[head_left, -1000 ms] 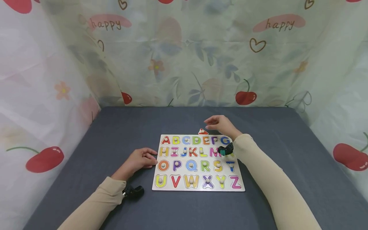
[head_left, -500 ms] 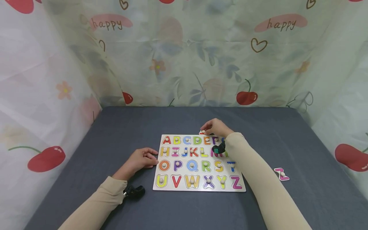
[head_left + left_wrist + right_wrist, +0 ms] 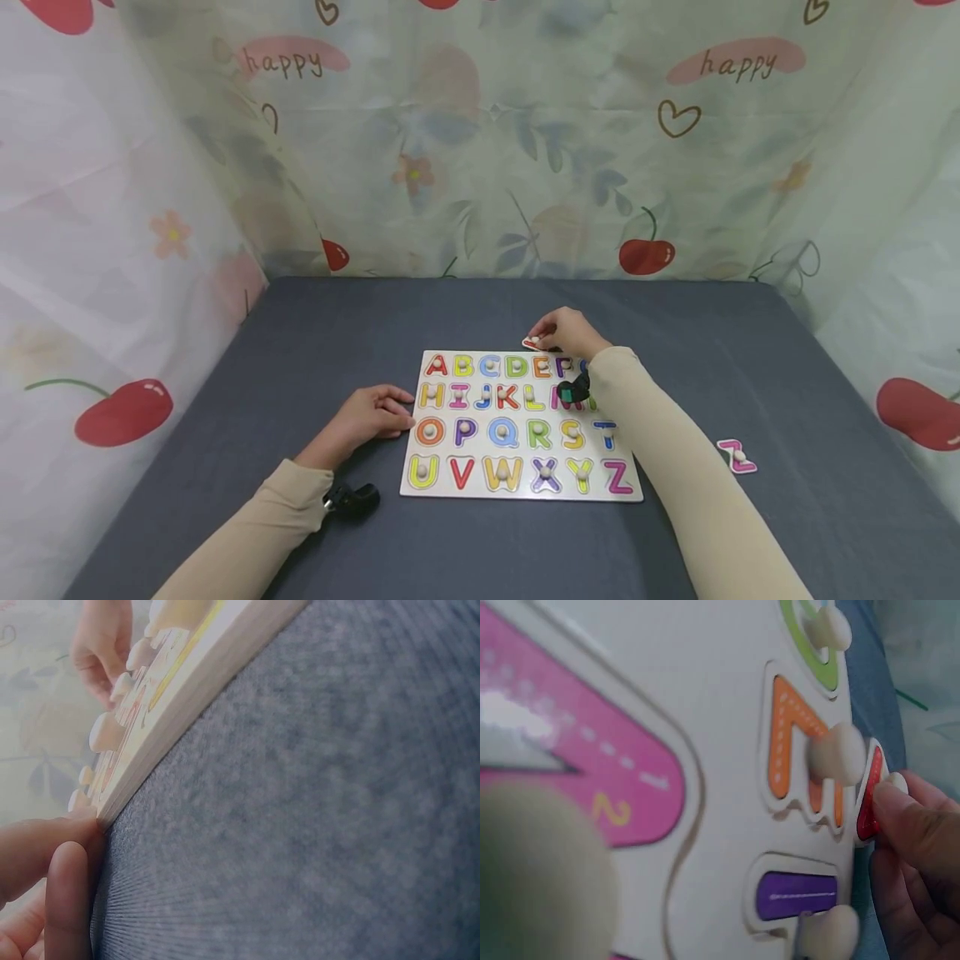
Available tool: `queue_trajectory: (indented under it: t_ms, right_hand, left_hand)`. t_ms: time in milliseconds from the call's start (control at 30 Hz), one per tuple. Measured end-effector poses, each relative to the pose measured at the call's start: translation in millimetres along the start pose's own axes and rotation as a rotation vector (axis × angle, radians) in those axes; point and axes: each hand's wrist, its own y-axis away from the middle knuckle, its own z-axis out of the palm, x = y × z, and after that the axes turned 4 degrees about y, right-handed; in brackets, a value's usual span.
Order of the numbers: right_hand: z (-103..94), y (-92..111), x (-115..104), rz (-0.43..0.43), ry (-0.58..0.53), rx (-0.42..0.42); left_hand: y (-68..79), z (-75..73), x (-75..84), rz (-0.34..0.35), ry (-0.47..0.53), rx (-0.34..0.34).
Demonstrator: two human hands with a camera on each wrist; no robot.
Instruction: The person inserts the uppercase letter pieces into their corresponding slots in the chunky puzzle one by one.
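Observation:
In the head view, a wooden alphabet puzzle board [image 3: 525, 414] lies flat on the dark cloth, most letter pieces with round knobs seated in it. My left hand [image 3: 371, 412] touches the board's left edge; the left wrist view shows its fingertips [image 3: 69, 862] against the wooden side. Beyond the far edge my right hand [image 3: 570, 331] pinches a red letter puzzle piece [image 3: 870, 799] by its white knob. The fingers partly cover this piece, and the right wrist view has it tilted beside the orange E [image 3: 780, 742]. Printed recesses for V [image 3: 462, 473] and Z [image 3: 618, 477] have no knob.
A loose pink Z piece [image 3: 738, 457] with a knob lies on the table [image 3: 480, 550] right of the board, beside my right forearm. Patterned curtains [image 3: 480, 167] surround the table's back and sides. Black wrist cameras hang at both cuffs; the right one [image 3: 574, 388] covers part of the second letter row.
My right hand has moved down and left to the red letter piece, taken its knob and tilted it slightly. The forearm's shift uncovers the loose Z. My left hand stays at the board's edge.

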Motion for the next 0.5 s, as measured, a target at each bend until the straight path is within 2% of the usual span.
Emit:
queue_trajectory:
  t_ms: [167, 333, 500]
  right_hand:
    - [-4.1, 4, -6, -0.012, -0.021, 0.079]
    - [-4.9, 18, -22, -0.047, -0.067, 0.128]
    - [5.1, 39, -46, -0.102, -0.042, 0.121]
  left_hand:
    - [-2.2, 0.0, -0.9, 0.003, 0.018, -0.008]
    - [-3.6, 0.1, -1.4, 0.006, 0.026, -0.012]
    - [-4.2, 0.4, -2.1, 0.001, 0.015, -0.007]
